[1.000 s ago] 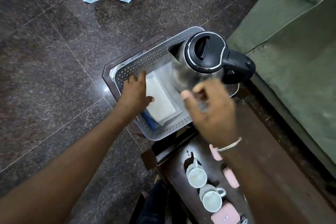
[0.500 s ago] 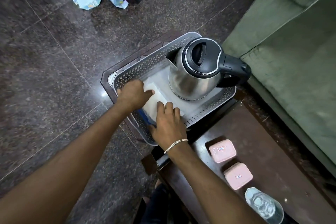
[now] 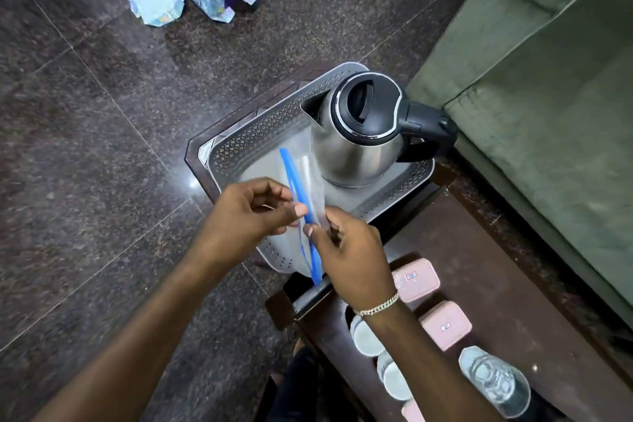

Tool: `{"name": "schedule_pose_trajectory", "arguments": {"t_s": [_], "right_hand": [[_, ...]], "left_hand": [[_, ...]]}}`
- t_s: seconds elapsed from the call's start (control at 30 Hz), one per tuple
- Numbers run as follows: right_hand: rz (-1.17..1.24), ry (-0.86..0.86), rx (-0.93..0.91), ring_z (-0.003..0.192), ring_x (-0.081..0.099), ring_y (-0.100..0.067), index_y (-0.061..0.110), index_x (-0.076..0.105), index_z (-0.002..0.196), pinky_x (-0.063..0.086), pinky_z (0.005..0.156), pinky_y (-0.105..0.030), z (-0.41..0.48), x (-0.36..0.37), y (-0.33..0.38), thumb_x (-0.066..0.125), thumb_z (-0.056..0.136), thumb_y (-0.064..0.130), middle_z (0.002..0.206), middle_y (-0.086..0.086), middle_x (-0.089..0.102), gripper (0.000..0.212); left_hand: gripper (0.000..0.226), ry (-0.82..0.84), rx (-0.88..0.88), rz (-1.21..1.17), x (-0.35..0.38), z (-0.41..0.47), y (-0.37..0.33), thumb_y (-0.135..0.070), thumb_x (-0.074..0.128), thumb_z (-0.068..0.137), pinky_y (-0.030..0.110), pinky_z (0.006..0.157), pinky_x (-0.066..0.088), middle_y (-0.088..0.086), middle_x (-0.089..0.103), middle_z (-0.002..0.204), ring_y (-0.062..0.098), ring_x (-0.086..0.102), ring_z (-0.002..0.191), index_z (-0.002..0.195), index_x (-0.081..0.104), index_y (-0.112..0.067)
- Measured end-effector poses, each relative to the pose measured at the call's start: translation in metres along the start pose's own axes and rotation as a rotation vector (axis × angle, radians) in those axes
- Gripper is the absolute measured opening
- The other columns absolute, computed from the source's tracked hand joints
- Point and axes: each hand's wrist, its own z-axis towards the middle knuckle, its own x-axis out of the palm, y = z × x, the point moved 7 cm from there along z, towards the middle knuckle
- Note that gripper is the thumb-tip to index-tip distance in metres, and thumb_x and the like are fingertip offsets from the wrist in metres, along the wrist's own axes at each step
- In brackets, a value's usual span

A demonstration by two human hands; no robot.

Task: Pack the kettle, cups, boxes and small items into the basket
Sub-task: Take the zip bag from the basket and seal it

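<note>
Both my arms reach forward over the basket. My left hand is curled, thumb and forefinger pinched on one side of the clear bag, right at its blue zip strip. My right hand comes in from the other side, fingers closed on the bag's edge just below, a chain bracelet on that wrist. The bag hangs upright between the two hands, edge-on to me, blue strip running top to bottom, its lower end dipping past the basket's near rim; what's inside I can't make out. The steel kettle with its black lid stands upright in the far right part of the grey perforated basket, handle toward the green sofa. On the dark table near me sit two pink boxes, two white cups partly under my right forearm, and a clear glass.
</note>
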Motion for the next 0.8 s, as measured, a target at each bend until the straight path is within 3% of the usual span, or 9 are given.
{"name": "schedule_pose_trajectory", "arguments": {"t_s": [0.13,0.23,0.3,0.33,0.37,0.43,0.57,0.7,0.8], "right_hand": [[0.182,0.016,0.075,0.073,0.063,-0.038,0.0,0.064,0.089,0.052,0.069,-0.053,-0.026,-0.014,-0.005,0.056,0.098,0.04,0.078,-0.021,0.068,0.042],[0.271,-0.093,0.127,0.061,0.057,-0.017,0.011,0.066,0.085,0.052,0.061,-0.036,-0.048,-0.042,-0.015,0.062,0.099,0.028,0.068,-0.002,0.064,0.023],[0.25,-0.246,0.163,0.079,0.067,-0.001,0.024,0.07,0.104,0.051,0.07,-0.017,-0.068,-0.072,-0.019,0.067,0.097,0.024,0.087,0.014,0.071,0.008],[0.192,-0.365,0.18,0.092,0.068,-0.003,0.029,0.067,0.118,0.05,0.076,-0.013,-0.081,-0.09,-0.018,0.071,0.094,0.028,0.1,0.016,0.071,0.024],[0.118,-0.49,0.162,0.1,0.067,-0.007,0.031,0.063,0.126,0.05,0.081,-0.014,-0.095,-0.109,-0.013,0.073,0.092,0.032,0.108,0.017,0.067,0.036],[0.009,-0.673,0.024,0.095,0.066,-0.013,0.031,0.065,0.123,0.051,0.08,-0.019,-0.124,-0.14,0.011,0.072,0.093,0.03,0.107,0.011,0.064,0.031],[-0.17,-0.596,-0.174,0.081,0.067,0.0,0.026,0.078,0.098,0.046,0.075,-0.008,-0.159,-0.146,0.052,0.062,0.094,0.015,0.096,0.017,0.071,0.02],[-0.204,-0.586,-0.046,0.085,0.063,0.007,0.026,0.081,0.097,0.038,0.079,0.006,-0.178,-0.154,0.045,0.05,0.086,0.02,0.095,0.015,0.077,0.033],[-0.255,-0.604,0.121,0.099,0.055,0.009,0.027,0.081,0.104,0.039,0.075,0.004,-0.19,-0.171,0.033,0.044,0.083,0.027,0.092,0.013,0.079,0.043]], "left_hand": [[0.012,-0.038,0.067,0.088,0.022,-0.027,-0.002,-0.011,0.081,0.089,0.023,0.066,0.059,0.01,0.077,0.076,0.011,0.068,0.069,0.081,0.076,-0.018],[0.007,-0.077,0.104,0.083,0.04,-0.046,-0.012,-0.021,0.075,0.084,0.025,0.063,0.057,0.001,0.075,0.071,0.008,0.065,0.061,0.079,0.071,-0.018],[0.007,-0.07,0.128,0.08,0.054,-0.059,-0.021,-0.024,0.073,0.084,0.029,0.063,0.058,0.001,0.076,0.072,0.01,0.066,0.062,0.08,0.072,-0.02],[0.007,-0.058,0.144,0.097,0.063,-0.066,-0.026,-0.025,0.072,0.085,0.03,0.064,0.059,0.001,0.076,0.073,0.01,0.067,0.063,0.08,0.072,-0.021],[0.009,-0.043,0.161,0.113,0.073,-0.072,-0.031,-0.026,0.071,0.087,0.031,0.064,0.059,0.0,0.075,0.072,0.01,0.067,0.063,0.08,0.073,-0.021],[0.012,-0.023,0.172,0.143,0.092,-0.082,-0.038,-0.027,0.069,0.088,0.035,0.065,0.059,-0.001,0.074,0.071,0.014,0.066,0.062,0.081,0.073,-0.018],[0.019,0.029,0.244,0.286,0.137,-0.096,-0.049,-0.031,0.066,0.089,0.035,0.062,0.056,-0.001,0.075,0.071,0.016,0.068,0.062,0.082,0.074,-0.016],[0.016,0.126,0.321,0.317,0.185,-0.111,-0.056,-0.026,0.07,0.093,0.022,0.063,0.052,-0.007,0.076,0.071,0.001,0.068,0.064,0.079,0.073,-0.02],[0.013,0.181,0.324,0.307,0.21,-0.121,-0.052,-0.022,0.071,0.095,0.023,0.065,0.055,-0.006,0.078,0.076,0.005,0.073,0.068,0.083,0.075,-0.022]]}}
